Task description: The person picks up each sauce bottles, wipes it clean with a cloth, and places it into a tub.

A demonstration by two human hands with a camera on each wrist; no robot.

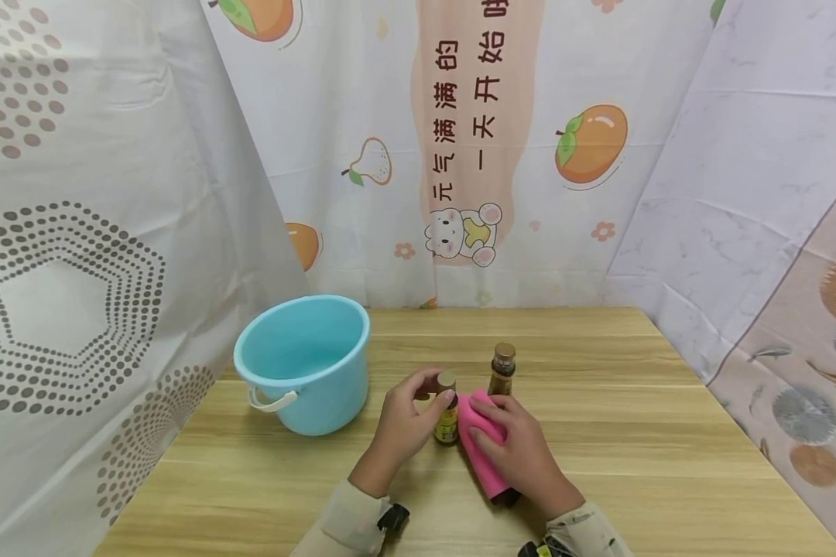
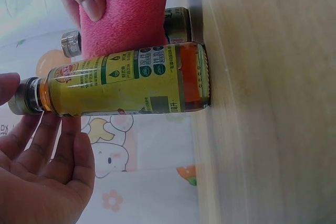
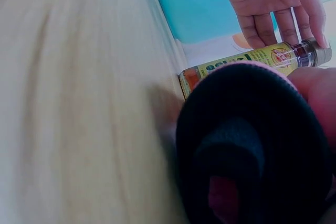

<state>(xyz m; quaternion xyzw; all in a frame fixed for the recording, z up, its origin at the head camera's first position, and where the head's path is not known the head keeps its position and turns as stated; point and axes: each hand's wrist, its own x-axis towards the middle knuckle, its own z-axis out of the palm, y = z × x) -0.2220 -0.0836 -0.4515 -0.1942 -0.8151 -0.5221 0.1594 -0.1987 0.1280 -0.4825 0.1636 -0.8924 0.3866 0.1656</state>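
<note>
A small glass bottle with a yellow label [image 2: 115, 85] and a metallic cap stands upright on the table. My left hand [image 1: 400, 425] pinches it at the cap and neck, thumb on one side and fingertips on the other. My right hand [image 1: 529, 452] grips a rolled pink fuzzy cloth [image 1: 479, 452] close beside this bottle. The cloth's dark inner side [image 3: 241, 98] shows at its open end in the right wrist view. A second bottle [image 1: 503, 375] with a gold cap stands just behind the cloth, its lower part hidden by the cloth and right hand.
A light blue bucket [image 1: 330, 398] with a white handle [image 1: 273, 402] stands at the left of the wooden table [image 1: 634, 433]. Printed curtains [image 1: 362, 93] hang behind the table and along both sides.
</note>
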